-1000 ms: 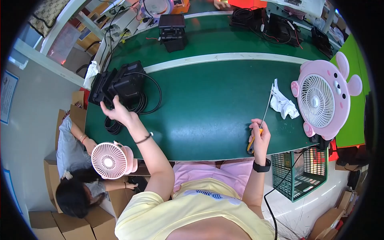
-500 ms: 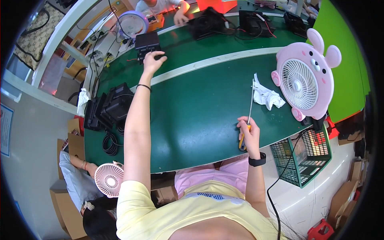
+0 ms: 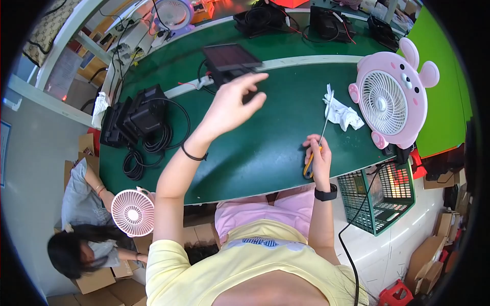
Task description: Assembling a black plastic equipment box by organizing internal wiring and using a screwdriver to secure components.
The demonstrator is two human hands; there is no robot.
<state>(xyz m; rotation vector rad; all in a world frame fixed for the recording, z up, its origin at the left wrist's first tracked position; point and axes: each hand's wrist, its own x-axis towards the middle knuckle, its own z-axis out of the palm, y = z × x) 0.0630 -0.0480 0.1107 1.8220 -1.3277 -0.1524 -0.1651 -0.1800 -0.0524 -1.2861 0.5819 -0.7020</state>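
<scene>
My left hand [image 3: 235, 102] is closed on the near side of a black box-shaped device [image 3: 230, 58] with a dark flat panel on top. The device is tilted and slightly blurred, over the pale strip across the green table; part of it is hidden behind my fingers. A black cable with a white connector [image 3: 205, 81] lies at its left. In my right hand [image 3: 320, 155], near the table's front edge, is a screwdriver [image 3: 308, 167] with a yellow and black handle. Its long metal shaft points up and away, its tip beside a crumpled white cloth or tissue [image 3: 343, 113].
Black devices with coiled cables [image 3: 148, 122] sit at the left; several more [image 3: 329, 25] line the far side. A pink animal-shaped fan [image 3: 382, 102] stands at the right above a green crate [image 3: 375, 201]. Lower left, another person [image 3: 76, 250] is beside a small pink fan [image 3: 132, 213].
My left hand has drawn the black device from the far left toward me and to the right. My right hand still holds the screwdriver. The person's hand across the table is gone from view.
</scene>
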